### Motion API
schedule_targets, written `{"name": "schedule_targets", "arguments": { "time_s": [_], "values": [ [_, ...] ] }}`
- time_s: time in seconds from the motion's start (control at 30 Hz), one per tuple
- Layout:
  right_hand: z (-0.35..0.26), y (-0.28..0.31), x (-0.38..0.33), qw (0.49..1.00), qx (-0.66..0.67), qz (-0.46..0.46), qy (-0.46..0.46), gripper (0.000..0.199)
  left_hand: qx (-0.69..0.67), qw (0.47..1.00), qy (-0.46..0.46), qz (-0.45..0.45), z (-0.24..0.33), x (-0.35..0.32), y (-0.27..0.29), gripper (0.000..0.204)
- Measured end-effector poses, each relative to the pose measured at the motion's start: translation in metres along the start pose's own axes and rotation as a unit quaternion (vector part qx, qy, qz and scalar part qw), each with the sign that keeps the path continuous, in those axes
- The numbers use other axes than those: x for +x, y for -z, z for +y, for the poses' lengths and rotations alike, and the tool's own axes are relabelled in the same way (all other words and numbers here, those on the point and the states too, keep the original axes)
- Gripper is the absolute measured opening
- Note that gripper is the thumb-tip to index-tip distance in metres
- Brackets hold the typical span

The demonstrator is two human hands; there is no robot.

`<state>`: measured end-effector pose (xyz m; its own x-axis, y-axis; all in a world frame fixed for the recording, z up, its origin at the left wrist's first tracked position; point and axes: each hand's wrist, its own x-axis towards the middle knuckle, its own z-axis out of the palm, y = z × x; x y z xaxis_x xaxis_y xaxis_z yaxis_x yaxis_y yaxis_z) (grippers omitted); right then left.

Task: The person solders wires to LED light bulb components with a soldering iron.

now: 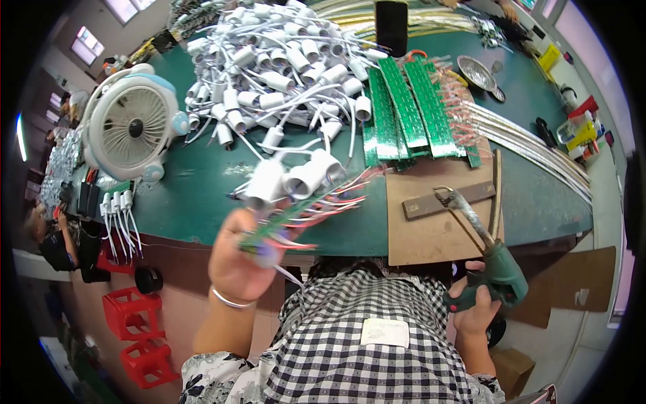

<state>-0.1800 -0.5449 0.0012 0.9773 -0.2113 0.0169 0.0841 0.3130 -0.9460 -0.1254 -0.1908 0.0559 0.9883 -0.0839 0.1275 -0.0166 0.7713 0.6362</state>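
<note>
My left hand (235, 259) is raised over the table's front edge, shut on a blurred green circuit strip (282, 219) with red and white wires and white lamp sockets (296, 178) hanging from it. My right hand (474, 306) grips the green handle of a soldering iron (484, 249). Its metal tip points up onto a brown board (431, 229), next to a dark wooden strip (447, 200).
A big heap of white wired sockets (282, 60) fills the far green table (202, 188). Stacked green circuit strips (404, 108) lie right of it, a small white fan (131, 124) stands left. Metal dish (476, 72), bundled silver wires (531, 145), red crates (131, 313) below.
</note>
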Motion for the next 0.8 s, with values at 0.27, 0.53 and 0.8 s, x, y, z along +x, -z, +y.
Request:
{"name": "schedule_targets", "arguments": {
  "time_s": [0.27, 0.53, 0.8],
  "values": [
    [-0.006, -0.014, 0.018, 0.998, -0.01, -0.027, 0.047, 0.043, -0.04, 0.941, -0.334, 0.02, 0.126, -0.06, -0.036, 0.067],
    [-0.014, -0.057, 0.025, 0.999, -0.019, 0.005, 0.049, 0.039, 0.258, 0.767, -0.584, 0.059, 0.281, -0.163, -0.045, 0.048],
    [-0.001, -0.04, 0.013, 0.99, -0.059, -0.09, -0.087, 0.037, 0.55, 0.517, -0.559, 0.343, 0.412, -0.099, 0.194, 0.016]
  ]
}}
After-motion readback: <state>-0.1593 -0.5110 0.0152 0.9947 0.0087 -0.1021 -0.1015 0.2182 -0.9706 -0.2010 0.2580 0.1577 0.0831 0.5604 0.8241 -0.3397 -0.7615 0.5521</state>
